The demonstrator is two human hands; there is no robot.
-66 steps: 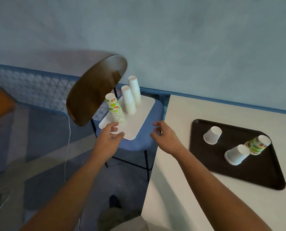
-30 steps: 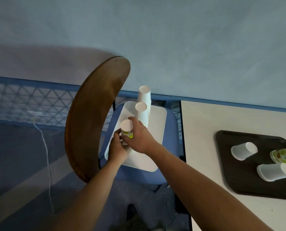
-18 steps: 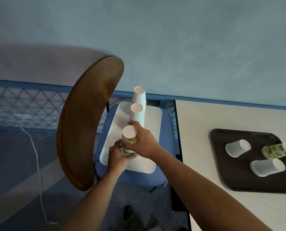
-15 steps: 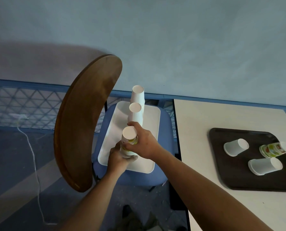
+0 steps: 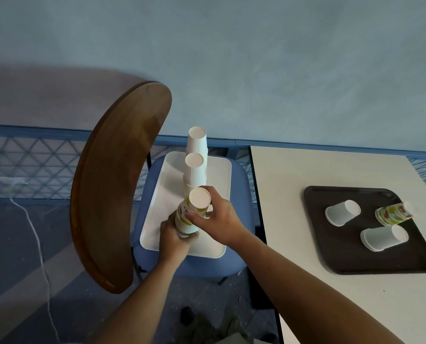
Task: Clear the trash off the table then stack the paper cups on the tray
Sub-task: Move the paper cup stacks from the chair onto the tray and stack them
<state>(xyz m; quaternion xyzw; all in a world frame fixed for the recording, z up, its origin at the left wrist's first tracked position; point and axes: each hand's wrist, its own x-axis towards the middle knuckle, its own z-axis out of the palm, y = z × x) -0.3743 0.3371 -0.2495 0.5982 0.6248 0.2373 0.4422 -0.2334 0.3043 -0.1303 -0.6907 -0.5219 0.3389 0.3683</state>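
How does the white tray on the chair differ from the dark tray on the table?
The white tray sits on the blue chair; the dark tray sits on the table. On the white tray the white cups stand upside down in stacks; on the dark tray the loose cups lie on their sides. Both are rounded rectangles holding paper cups.

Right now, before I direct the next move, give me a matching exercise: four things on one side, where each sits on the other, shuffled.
1 white rectangular tray
2 dark brown rectangular tray
3 farthest plain white paper cup stack
4 bottom-up green-printed paper cup stack

a gripped by left hand and right hand
b on the white table
c standing free at the white tray's far end
d on the blue chair seat

Pairs: 1-d, 2-b, 3-c, 4-a.
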